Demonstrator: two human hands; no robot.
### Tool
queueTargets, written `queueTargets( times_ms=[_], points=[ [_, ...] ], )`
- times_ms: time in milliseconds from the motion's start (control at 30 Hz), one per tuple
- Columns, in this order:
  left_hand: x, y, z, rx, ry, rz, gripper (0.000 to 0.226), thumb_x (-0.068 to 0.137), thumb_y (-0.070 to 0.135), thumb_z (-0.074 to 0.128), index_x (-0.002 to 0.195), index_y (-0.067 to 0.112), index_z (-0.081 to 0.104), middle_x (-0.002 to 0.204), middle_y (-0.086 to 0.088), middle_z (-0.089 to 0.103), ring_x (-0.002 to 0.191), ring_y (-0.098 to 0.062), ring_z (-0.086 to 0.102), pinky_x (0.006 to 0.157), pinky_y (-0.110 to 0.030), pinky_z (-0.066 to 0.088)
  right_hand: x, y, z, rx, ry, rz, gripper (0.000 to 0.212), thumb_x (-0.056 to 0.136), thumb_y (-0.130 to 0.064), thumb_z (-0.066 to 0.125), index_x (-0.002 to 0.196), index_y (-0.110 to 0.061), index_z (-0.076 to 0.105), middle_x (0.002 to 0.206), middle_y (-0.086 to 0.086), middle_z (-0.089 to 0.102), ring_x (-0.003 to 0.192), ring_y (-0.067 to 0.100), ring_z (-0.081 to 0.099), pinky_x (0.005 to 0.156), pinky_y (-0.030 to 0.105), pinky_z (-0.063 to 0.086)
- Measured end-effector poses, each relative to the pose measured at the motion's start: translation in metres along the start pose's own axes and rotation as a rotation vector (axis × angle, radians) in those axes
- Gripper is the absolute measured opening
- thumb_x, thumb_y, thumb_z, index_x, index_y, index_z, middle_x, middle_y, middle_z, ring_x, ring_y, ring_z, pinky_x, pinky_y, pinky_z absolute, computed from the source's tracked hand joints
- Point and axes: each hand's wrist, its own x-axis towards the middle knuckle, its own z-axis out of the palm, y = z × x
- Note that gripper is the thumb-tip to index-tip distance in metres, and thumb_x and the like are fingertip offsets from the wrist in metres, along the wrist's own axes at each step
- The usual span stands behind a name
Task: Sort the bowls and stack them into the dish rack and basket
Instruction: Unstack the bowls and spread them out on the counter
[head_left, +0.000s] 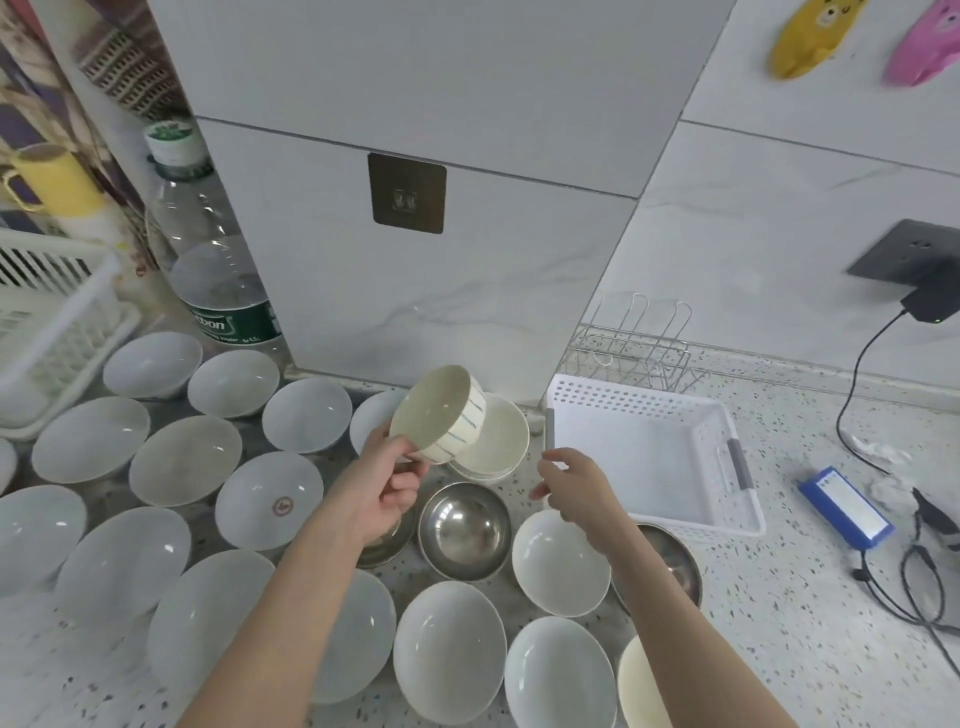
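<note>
From over the person's shoulder, the left hand (387, 486) is raised above the counter (779, 597), thumb and fingers curled round the rim of a cream striped bowl (441, 413) with thin blue lines down its side; the bowl is tilted, its mouth turned toward the left and up. Just behind it a small stack of cream bowls (496, 441) sits on the counter near the foot of the tiled pillar (415, 234). The right hand (574, 488) hangs in the air beside the stack with its fingers loosely spread and holding nothing, close to the left edge of the white basket (654, 452), which stands with nothing visible in it. Behind the basket, against the wall, is a wire dish rack (634, 353), its prongs bare. Below the hands a steel bowl (464, 530) rests upright, a second steel one partly hidden under the left wrist and a third under the right forearm. A white bowl (561, 564) lies just right of the steel bowl. Many more pale bowls are spread across the counter to the left and front, one with a red mark (270, 501) in its middle. At the far left stand a white plastic crate (47, 322) and a big water bottle (218, 260). To the right lie a blue box (844, 506) and black cables (924, 587), with a charger (930, 301) plugged into the wall.
</note>
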Motion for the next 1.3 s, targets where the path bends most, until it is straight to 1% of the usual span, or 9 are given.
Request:
queueTargets(
  times_ms=[100,267,467,633,733,800,1000,1200,1300],
  points=[
    [-0.007,0.002,-0.012,-0.099,0.049,0.006,0.029,0.092,0.004,0.052,0.108,0.028,0.058,0.055,-0.007,0.056,0.034,-0.005,0.031,0.029,-0.013,0.021,0.012,-0.016,0.018,-0.027,-0.010,0.054,0.046,0.094,-0.028,0.048,0.137,-0.015,0.044,0.071,0.002,0.069,0.057,0.012,0.051,0.045,0.021,0.035],
    [-0.014,0.004,-0.026,-0.171,0.070,-0.005,0.026,0.094,0.005,0.052,0.105,0.027,0.059,0.056,-0.007,0.057,0.034,-0.005,0.035,0.028,-0.014,0.024,0.024,-0.028,0.045,-0.075,0.001,0.092,0.044,0.090,-0.022,0.045,0.131,-0.008,0.045,0.073,0.012,0.070,0.050,0.016,0.049,0.041,0.022,0.035],
    [-0.016,-0.002,-0.036,-0.193,0.078,-0.025,0.023,0.094,0.006,0.053,0.106,0.025,0.059,0.057,-0.008,0.057,0.034,-0.004,0.035,0.027,-0.014,0.024,0.029,-0.027,0.055,-0.039,0.070,0.078,0.054,0.081,0.002,0.038,0.134,-0.011,0.041,0.105,0.023,0.066,0.053,0.016,0.056,0.029,0.013,0.032],
    [-0.023,-0.005,-0.044,-0.205,0.113,-0.025,0.023,0.096,0.007,0.051,0.109,0.024,0.058,0.058,-0.009,0.056,0.034,-0.004,0.036,0.027,-0.014,0.025,0.029,-0.027,0.051,-0.026,0.052,0.038,0.059,0.080,-0.001,0.035,0.134,-0.024,0.038,0.092,0.015,0.067,0.048,0.016,0.059,0.036,0.019,0.034],
    [-0.026,-0.005,-0.046,-0.220,0.135,-0.014,0.025,0.096,0.005,0.049,0.108,0.025,0.058,0.058,-0.009,0.056,0.034,-0.004,0.036,0.027,-0.013,0.025,0.025,-0.033,0.044,0.039,0.047,0.007,0.061,0.080,0.002,0.034,0.134,-0.026,0.038,0.097,0.012,0.065,0.048,0.016,0.060,0.037,0.020,0.034],
    [-0.029,-0.005,-0.044,-0.225,0.141,-0.004,0.026,0.096,0.005,0.048,0.107,0.026,0.057,0.059,-0.009,0.056,0.034,-0.004,0.036,0.027,-0.013,0.024,0.019,-0.038,0.035,0.156,0.051,-0.022,0.058,0.081,0.006,0.034,0.132,-0.021,0.040,0.096,0.017,0.063,0.047,0.014,0.060,0.034,0.019,0.031],
    [-0.034,-0.011,-0.024,-0.206,0.093,0.023,0.022,0.097,0.006,0.049,0.106,0.024,0.056,0.060,-0.008,0.053,0.034,-0.004,0.034,0.028,-0.013,0.024,-0.020,-0.042,-0.022,0.609,0.100,-0.086,0.042,0.088,0.007,0.035,0.121,-0.014,0.048,0.064,0.019,0.059,0.036,0.005,0.046,0.033,0.015,0.027],
    [-0.038,-0.035,0.017,-0.168,0.036,0.003,0.022,0.097,0.006,0.048,0.103,0.025,0.057,0.060,-0.007,0.053,0.035,-0.004,0.034,0.028,-0.013,0.024,-0.064,0.008,-0.086,0.754,0.249,-0.100,0.036,0.090,0.003,0.040,0.118,-0.016,0.053,0.055,0.013,0.062,0.042,0.011,0.034,0.034,0.014,0.025],
    [-0.039,-0.055,0.046,-0.132,-0.006,-0.019,0.025,0.095,0.005,0.049,0.104,0.026,0.059,0.060,-0.007,0.054,0.036,-0.004,0.034,0.028,-0.013,0.023,-0.077,0.045,-0.116,0.764,0.352,-0.068,0.042,0.090,0.003,0.040,0.126,-0.016,0.051,0.052,0.012,0.061,0.048,0.016,0.037,0.035,0.015,0.026]
  ],
)
